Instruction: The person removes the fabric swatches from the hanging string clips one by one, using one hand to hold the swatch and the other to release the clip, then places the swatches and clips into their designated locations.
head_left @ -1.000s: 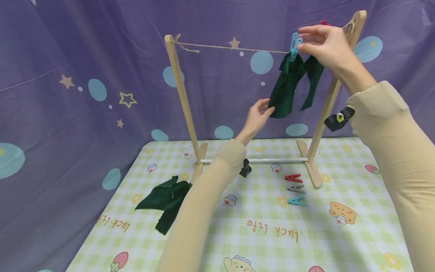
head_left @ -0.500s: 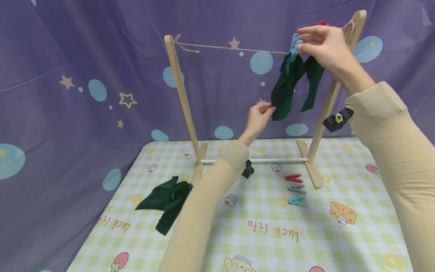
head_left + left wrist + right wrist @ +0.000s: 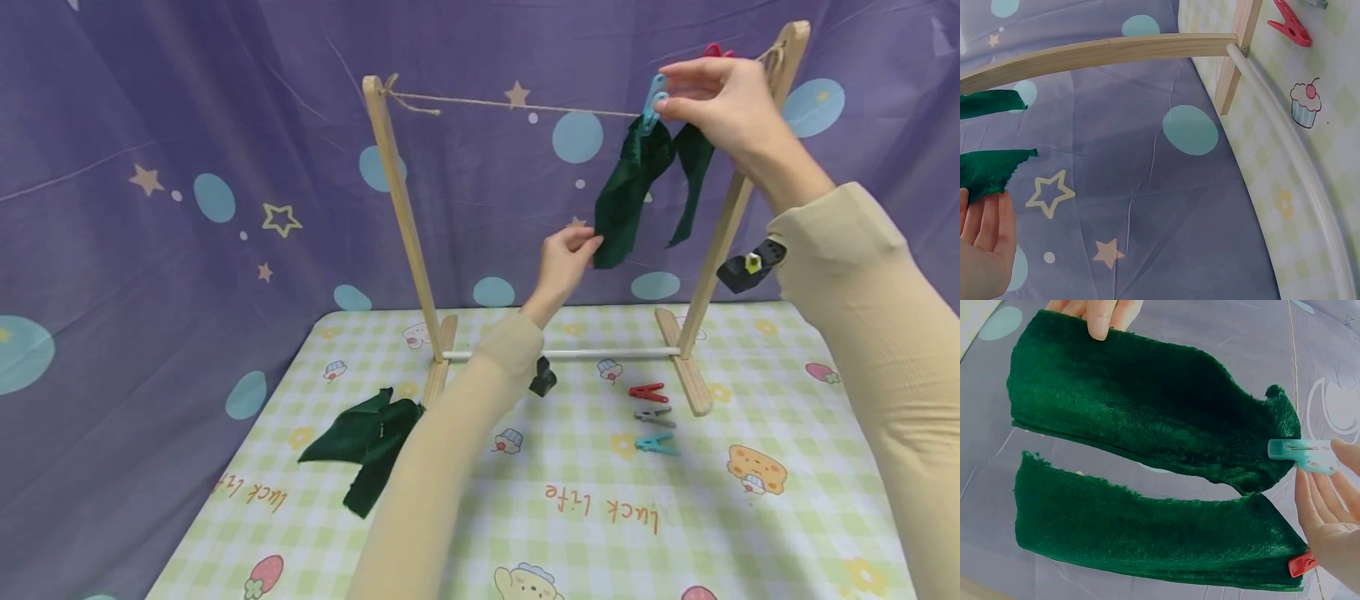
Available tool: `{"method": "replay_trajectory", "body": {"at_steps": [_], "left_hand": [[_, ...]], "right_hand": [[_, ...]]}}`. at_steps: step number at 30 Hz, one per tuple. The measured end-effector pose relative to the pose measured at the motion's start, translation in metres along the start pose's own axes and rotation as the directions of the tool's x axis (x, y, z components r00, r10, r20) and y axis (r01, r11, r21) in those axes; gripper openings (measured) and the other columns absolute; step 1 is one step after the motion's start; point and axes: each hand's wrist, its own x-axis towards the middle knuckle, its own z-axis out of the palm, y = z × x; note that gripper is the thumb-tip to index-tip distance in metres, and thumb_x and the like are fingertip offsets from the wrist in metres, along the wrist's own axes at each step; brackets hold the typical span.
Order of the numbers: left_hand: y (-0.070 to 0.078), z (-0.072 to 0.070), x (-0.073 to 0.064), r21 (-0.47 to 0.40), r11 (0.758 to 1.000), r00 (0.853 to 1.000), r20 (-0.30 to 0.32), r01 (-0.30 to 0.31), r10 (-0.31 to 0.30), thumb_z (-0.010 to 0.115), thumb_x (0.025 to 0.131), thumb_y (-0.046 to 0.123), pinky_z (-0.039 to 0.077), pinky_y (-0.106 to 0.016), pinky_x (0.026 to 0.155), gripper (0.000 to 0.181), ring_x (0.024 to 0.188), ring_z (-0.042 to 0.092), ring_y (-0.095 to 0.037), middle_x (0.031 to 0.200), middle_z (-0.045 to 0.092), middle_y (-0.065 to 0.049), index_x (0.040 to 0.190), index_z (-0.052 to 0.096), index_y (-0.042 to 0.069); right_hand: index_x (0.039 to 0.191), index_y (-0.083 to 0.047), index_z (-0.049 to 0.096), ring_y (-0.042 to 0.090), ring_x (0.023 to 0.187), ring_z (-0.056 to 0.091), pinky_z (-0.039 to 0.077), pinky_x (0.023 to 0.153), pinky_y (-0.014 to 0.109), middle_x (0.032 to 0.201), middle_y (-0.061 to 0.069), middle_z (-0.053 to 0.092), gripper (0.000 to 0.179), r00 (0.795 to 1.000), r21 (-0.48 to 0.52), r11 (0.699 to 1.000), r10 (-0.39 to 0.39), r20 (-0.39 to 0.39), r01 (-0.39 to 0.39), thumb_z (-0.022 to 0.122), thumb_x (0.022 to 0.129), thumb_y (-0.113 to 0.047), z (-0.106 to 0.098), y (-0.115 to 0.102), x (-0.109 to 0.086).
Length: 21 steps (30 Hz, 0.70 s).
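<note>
A small dark green velvety pair of trousers (image 3: 619, 200) hangs from the string line, its two legs (image 3: 1147, 534) dangling apart. My right hand (image 3: 731, 104) pinches the handles of a light blue clothespin (image 3: 1300, 449) between thumb and fingers; the pin's nose lies over the top of the cloth at the string. A red clothespin (image 3: 1302, 564) grips the other top corner, partly hidden behind my right hand in the head view. Lower down, my left hand (image 3: 564, 260) pinches the side edge of the nearer leg between thumb and fingers.
The string (image 3: 517, 105) runs between two wooden posts (image 3: 405, 217) joined below by a white rod (image 3: 615, 354). Another dark green cloth piece (image 3: 367, 442) lies at left on the checked tablecloth (image 3: 585, 550). Red (image 3: 648, 392), grey (image 3: 655, 417) and blue (image 3: 656, 444) clothespins lie right of centre.
The nearer leg has shifted slightly and narrowed as my left hand moved a little down and left with its edge. My right hand stays at the blue clothespin, which tilts slightly more rightward.
</note>
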Motion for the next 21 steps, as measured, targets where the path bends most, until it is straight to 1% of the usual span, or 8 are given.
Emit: {"method": "replay_trajectory", "body": {"at_steps": [3,5,9,12,16,17,21], "left_hand": [[0.0014,-0.0019,-0.0016,0.004,1.000,1.000,0.001,-0.007,0.007,0.061,0.083,0.006,0.050,-0.022,0.055,0.019,0.056,0.056,-0.013,0.091,0.066,-0.017,0.099,0.064,-0.005],[0.0018,-0.0026,-0.0021,-0.002,1.000,1.000,0.003,-0.013,0.013,0.061,0.083,0.006,0.051,-0.024,0.056,0.020,0.055,0.056,-0.013,0.091,0.066,-0.017,0.099,0.063,-0.005],[0.0026,-0.0034,-0.0034,-0.019,0.999,1.000,0.012,-0.026,0.026,0.061,0.083,0.005,0.053,-0.030,0.059,0.020,0.056,0.058,-0.015,0.091,0.065,-0.019,0.099,0.063,-0.006],[0.0026,-0.0034,-0.0045,-0.034,0.999,0.999,0.012,-0.032,0.032,0.061,0.083,0.004,0.053,-0.034,0.061,0.020,0.055,0.058,-0.016,0.090,0.065,-0.021,0.099,0.063,-0.007],[0.0025,-0.0029,-0.0057,-0.060,0.998,0.999,0.007,-0.033,0.034,0.061,0.082,0.003,0.053,-0.039,0.063,0.019,0.054,0.057,-0.013,0.089,0.065,-0.022,0.098,0.063,-0.008],[0.0026,-0.0030,-0.0059,-0.063,0.997,0.999,0.005,-0.034,0.035,0.061,0.082,0.002,0.053,-0.039,0.063,0.019,0.054,0.056,-0.012,0.089,0.065,-0.022,0.098,0.063,-0.008],[0.0032,-0.0044,-0.0061,-0.058,0.998,0.999,-0.001,-0.034,0.034,0.062,0.082,0.003,0.053,-0.030,0.058,0.019,0.055,0.057,-0.012,0.088,0.065,-0.021,0.097,0.063,-0.007]], "right_hand": [[0.118,-0.008,0.057,0.005,0.094,0.054,0.032,0.099,0.023,0.100,-0.007,0.059,0.042,1.000,-0.005,1.000,0.002,-0.022,-0.002,0.068,0.078,-0.017,-0.0001,-0.0003,-0.0010],[0.116,-0.007,0.058,0.005,0.093,0.054,0.033,0.098,0.021,0.098,-0.007,0.060,0.041,0.999,0.004,1.000,0.002,-0.037,-0.002,0.068,0.077,-0.017,-0.0002,-0.0004,-0.0019],[0.113,-0.006,0.059,0.004,0.089,0.056,0.037,0.093,0.017,0.095,-0.007,0.061,0.041,0.998,0.032,0.999,0.006,-0.062,-0.004,0.070,0.076,-0.017,-0.0008,-0.0008,-0.0033],[0.112,-0.006,0.060,0.004,0.087,0.056,0.037,0.093,0.017,0.094,-0.007,0.061,0.040,0.997,0.033,0.999,0.008,-0.073,-0.005,0.070,0.075,-0.017,-0.0007,-0.0009,-0.0046],[0.109,-0.005,0.061,0.004,0.084,0.056,0.039,0.091,0.017,0.091,-0.007,0.061,0.038,0.996,0.029,1.000,0.004,-0.090,-0.001,0.070,0.075,-0.017,-0.0008,-0.0009,-0.0065],[0.108,-0.006,0.062,0.004,0.084,0.057,0.039,0.090,0.016,0.091,-0.007,0.061,0.037,0.995,0.035,0.999,0.003,-0.095,0.000,0.071,0.074,-0.017,-0.0009,-0.0011,-0.0067],[0.102,-0.007,0.065,0.005,0.084,0.058,0.040,0.090,0.016,0.091,-0.006,0.062,0.032,0.994,0.058,0.998,-0.009,-0.110,0.015,0.072,0.073,-0.017,-0.0014,-0.0017,-0.0075]]}}
